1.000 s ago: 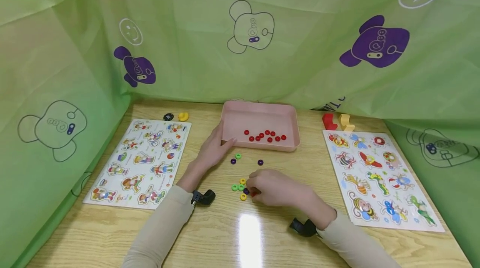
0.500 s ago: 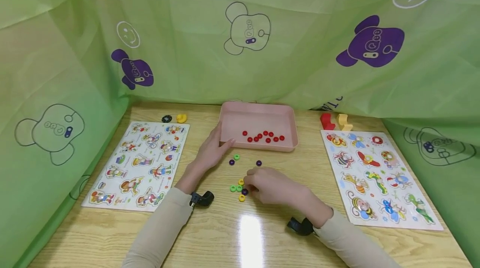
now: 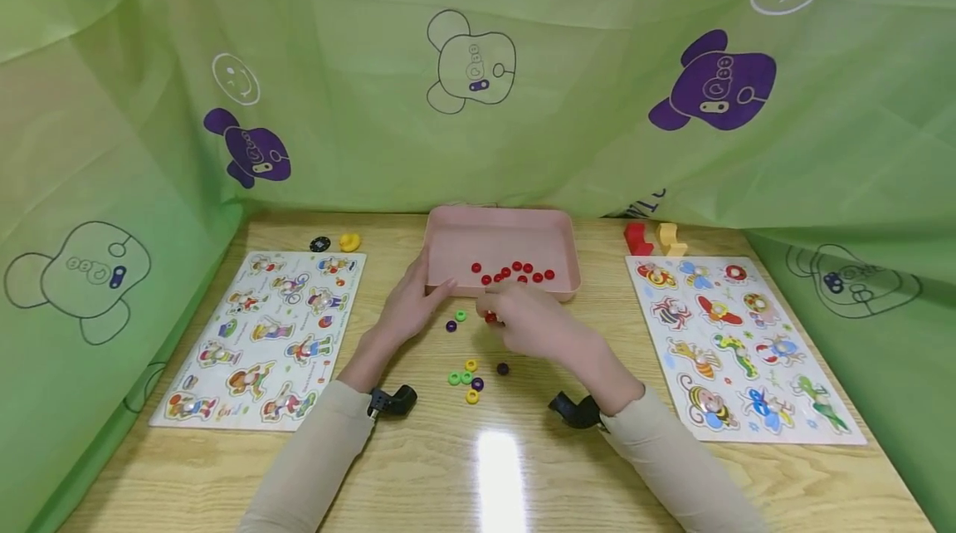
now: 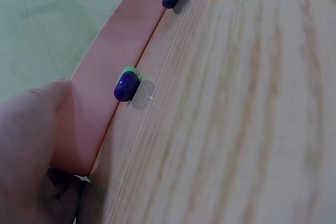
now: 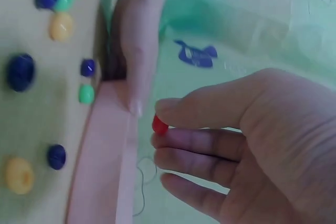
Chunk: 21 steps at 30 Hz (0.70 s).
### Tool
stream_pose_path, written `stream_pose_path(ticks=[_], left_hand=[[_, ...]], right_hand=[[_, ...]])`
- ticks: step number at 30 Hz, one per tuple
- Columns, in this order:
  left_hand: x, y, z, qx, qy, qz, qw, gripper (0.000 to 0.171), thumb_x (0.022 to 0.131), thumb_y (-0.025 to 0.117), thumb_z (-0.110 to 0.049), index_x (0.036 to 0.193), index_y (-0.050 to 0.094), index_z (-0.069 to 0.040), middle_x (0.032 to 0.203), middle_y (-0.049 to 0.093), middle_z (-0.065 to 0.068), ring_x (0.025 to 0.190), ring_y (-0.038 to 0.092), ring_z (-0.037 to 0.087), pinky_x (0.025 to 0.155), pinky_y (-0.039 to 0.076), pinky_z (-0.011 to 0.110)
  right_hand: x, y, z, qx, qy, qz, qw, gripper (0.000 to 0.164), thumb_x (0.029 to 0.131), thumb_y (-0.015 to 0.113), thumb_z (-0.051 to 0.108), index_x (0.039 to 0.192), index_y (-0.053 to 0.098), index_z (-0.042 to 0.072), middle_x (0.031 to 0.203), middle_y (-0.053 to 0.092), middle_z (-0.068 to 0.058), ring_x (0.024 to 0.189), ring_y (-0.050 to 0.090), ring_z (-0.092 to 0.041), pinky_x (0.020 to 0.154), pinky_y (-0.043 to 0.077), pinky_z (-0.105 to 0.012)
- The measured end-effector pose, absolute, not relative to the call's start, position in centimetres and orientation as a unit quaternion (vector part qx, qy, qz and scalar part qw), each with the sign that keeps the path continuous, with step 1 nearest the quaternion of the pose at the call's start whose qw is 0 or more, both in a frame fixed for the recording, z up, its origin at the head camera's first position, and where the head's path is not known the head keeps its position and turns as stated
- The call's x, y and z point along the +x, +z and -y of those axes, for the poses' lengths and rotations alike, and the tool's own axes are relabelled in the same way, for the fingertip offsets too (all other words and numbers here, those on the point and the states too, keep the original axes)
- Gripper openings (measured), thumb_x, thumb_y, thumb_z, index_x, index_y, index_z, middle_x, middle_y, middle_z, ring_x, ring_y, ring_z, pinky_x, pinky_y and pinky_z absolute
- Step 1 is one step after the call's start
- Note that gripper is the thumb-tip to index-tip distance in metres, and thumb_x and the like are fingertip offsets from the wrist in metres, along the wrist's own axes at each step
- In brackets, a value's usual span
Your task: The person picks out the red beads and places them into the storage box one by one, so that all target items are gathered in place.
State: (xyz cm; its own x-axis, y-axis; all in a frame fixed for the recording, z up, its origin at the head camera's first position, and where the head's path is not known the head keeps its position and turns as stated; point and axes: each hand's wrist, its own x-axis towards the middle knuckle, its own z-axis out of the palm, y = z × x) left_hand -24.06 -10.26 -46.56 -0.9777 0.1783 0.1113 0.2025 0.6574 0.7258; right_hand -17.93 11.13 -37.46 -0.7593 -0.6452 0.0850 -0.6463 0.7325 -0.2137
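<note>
My left hand (image 3: 407, 300) grips the left front corner of a pink tray (image 3: 500, 227); in the left wrist view the thumb (image 4: 55, 92) presses its front wall. My right hand (image 3: 541, 325) is in front of the tray's front wall and pinches a red ring bead (image 5: 159, 125) between thumb and index finger. Several red beads (image 3: 518, 266) lie in the tray's front part. On the table before it are a green bead (image 3: 460, 315) and a purple bead (image 3: 451, 326). Nearer is a cluster of green, yellow and purple beads (image 3: 477, 384), with another purple bead (image 3: 503, 369) to its right.
Picture puzzle boards lie left (image 3: 261, 342) and right (image 3: 739, 346). A black disc (image 3: 319, 244) and a yellow duck (image 3: 349, 242) are behind the left board. Red (image 3: 638, 239) and yellow blocks (image 3: 670, 239) stand behind the right one. Green cloth (image 3: 358, 118) encloses the table.
My right hand has lifted away from the bead cluster and moved forward to the tray's front with the red bead, uncovering a purple bead. My left hand keeps its hold on the tray.
</note>
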Motion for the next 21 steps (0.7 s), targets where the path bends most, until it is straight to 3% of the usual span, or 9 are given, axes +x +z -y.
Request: stream_pose_path(ticks=[7,14,21], left_hand=[[-24.2,-46.7,10.4,-0.108,-0.401,0.909,0.016,0.083,0.091,0.048,-0.051,0.150,-0.001,-0.021,0.157,0.012,0.003,0.143,0.019,0.024,0.113,0.024,0.048],[-24.2,-46.9,10.6,-0.104,-0.396,0.912,0.018,0.083,0.091,0.049,-0.051,0.150,0.000,-0.021,0.157,0.012,0.004,0.143,0.019,0.025,0.113,0.024,0.047],[-24.2,-46.9,10.4,-0.106,-0.402,0.909,0.020,0.082,0.091,0.049,-0.051,0.150,0.001,-0.020,0.157,0.013,0.004,0.143,0.020,0.025,0.113,0.026,0.048]], right_hand=[[-21.6,-37.9,-10.9,0.279,0.169,0.945,0.035,0.007,0.082,0.067,0.013,0.089,0.067,0.016,0.083,0.062,0.005,0.075,0.053,-0.009,0.068,0.047,-0.025],[-25.8,-40.2,-10.2,0.202,0.237,0.949,0.038,0.013,0.082,0.063,0.008,0.093,0.068,0.012,0.089,0.065,0.001,0.081,0.058,-0.014,0.072,0.050,-0.031],[-27.6,-42.2,-9.1,0.137,0.224,0.964,0.049,0.014,0.080,0.064,0.008,0.093,0.069,0.012,0.092,0.065,-0.001,0.085,0.057,-0.016,0.076,0.050,-0.033]])
